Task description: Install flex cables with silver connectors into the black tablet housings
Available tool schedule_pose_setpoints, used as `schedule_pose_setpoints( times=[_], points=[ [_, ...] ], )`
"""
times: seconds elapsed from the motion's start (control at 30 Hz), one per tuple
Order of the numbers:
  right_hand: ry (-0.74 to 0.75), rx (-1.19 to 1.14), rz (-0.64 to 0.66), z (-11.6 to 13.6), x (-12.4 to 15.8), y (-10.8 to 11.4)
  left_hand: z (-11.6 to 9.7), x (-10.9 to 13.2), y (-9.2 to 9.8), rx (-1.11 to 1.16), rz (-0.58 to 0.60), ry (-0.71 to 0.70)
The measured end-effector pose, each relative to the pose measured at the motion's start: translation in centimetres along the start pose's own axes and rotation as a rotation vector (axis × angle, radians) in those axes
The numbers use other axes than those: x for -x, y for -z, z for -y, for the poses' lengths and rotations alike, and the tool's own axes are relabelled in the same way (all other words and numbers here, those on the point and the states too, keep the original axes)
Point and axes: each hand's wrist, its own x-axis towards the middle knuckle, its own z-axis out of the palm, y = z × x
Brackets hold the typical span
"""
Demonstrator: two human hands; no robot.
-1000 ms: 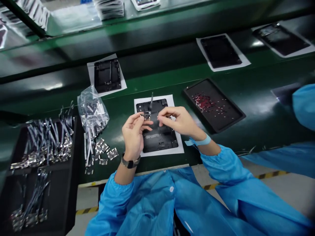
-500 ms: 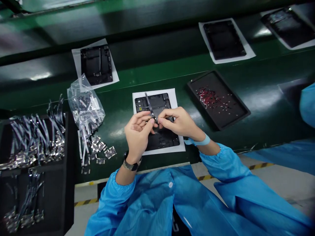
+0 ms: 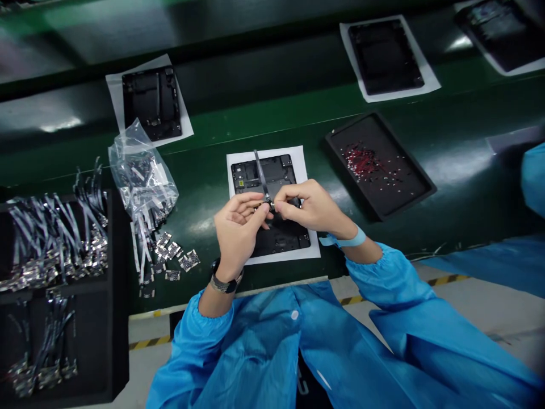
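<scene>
Between my two hands is a small circuit board (image 3: 269, 203) with a flat ribbon cable (image 3: 260, 170) rising away from it. My left hand (image 3: 239, 224) pinches the board with thumb and fingers. From the other side, my right hand (image 3: 313, 207) has thumb and forefinger closed at the board's edge; exactly what they grip is hidden. Both hands are above a black tablet back housing (image 3: 281, 241), which lies on a white sheet (image 3: 314, 250) on the green bench. The hands cover the housing's middle.
At left, a divided black tray (image 3: 119, 341) holds ribbon-cabled boards. Beside it, a plastic bag (image 3: 142, 165) spills similar parts near several loose boards (image 3: 189, 260). A black tray (image 3: 383, 210) at right contains red wired pieces (image 3: 361, 162). More housings (image 3: 387, 57) lie behind. A blue sleeve (image 3: 534, 179) shows far right.
The view has shifted slightly, with the back housings now higher and further left. Between my hands, the board's ribbon cable has swung a little to the right at its far end. Both grips look the same.
</scene>
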Motion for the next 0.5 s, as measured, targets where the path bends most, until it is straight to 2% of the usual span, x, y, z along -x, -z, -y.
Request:
schedule_pose_setpoints(
  times=[0.33, 0.5],
  points=[
    [0.066, 0.108, -0.006, -0.75, 0.02, -0.13, 0.20, 0.02, 0.17, 0.010, 0.012, 0.025],
    [0.062, 0.153, -0.083, -0.22, 0.27, 0.53, 0.48, -0.28, 0.60, -0.036, 0.002, 0.077]
  ],
)
